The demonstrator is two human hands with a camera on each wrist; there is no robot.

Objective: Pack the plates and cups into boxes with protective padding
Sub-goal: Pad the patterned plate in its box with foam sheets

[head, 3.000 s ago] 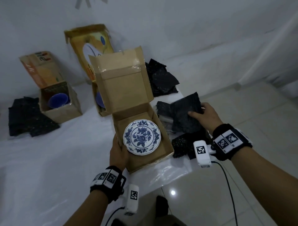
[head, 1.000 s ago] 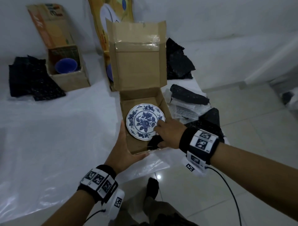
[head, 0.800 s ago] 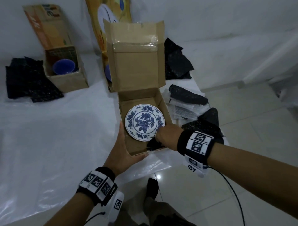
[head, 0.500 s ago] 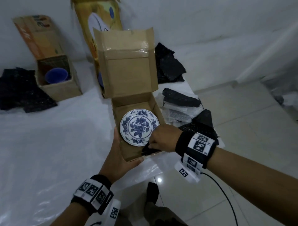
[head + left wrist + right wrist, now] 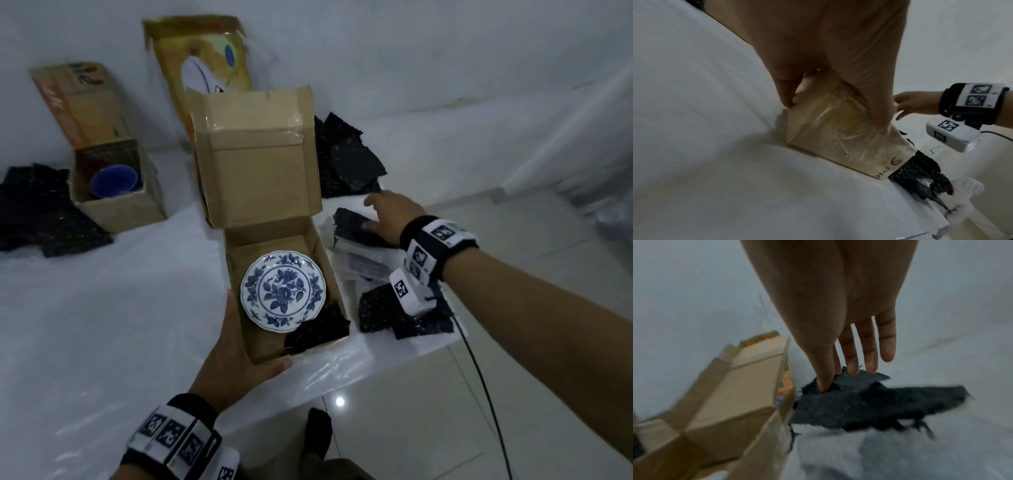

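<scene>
On white table: open cardboard box (image 5: 317, 240)
Plate (image 5: 283, 290): flat inside box; black padding (image 5: 318, 330) at near right corner
Left hand (image 5: 236, 363): gripping box's near corner
Right hand (image 5: 390, 214): fingers straight, apart, over black padding piece (image 5: 356, 229) beside box

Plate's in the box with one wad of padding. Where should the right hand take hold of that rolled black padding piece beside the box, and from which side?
Probably from above, across the middle of the rolled black padding piece: it lies flat on clear packets, narrow enough to pinch. The right hand hovers there, fingers straight; the left hand steadies the box.

White-covered table (image 5: 102, 325) with boxes (image 5: 118, 209), black padding (image 5: 51, 219)
</scene>
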